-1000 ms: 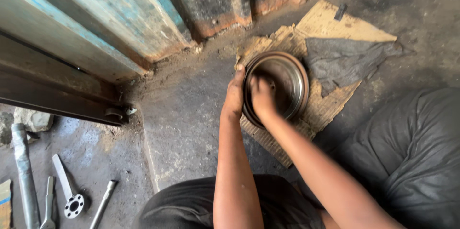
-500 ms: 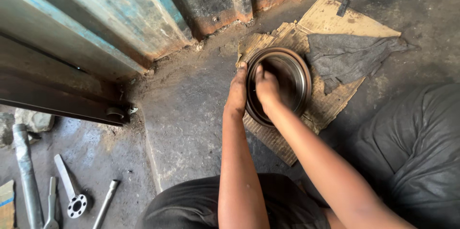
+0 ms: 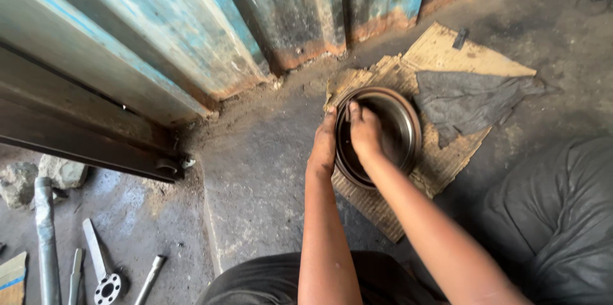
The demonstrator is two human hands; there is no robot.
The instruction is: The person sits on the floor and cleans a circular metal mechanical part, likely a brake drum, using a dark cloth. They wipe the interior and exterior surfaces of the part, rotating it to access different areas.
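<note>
Steel, round and deep, the drum (image 3: 383,136) lies on torn cardboard (image 3: 440,56) near a grey rag (image 3: 466,101). Left hand (image 3: 324,142) clasps its outer rim; right hand (image 3: 365,131) presses inside, and whether it holds something I cannot tell. If the cardboard slides, the drum may shift and pinch the fingers.

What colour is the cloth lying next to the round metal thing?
The cloth is dark grey, lying on brown cardboard. The head view shows it.
</note>
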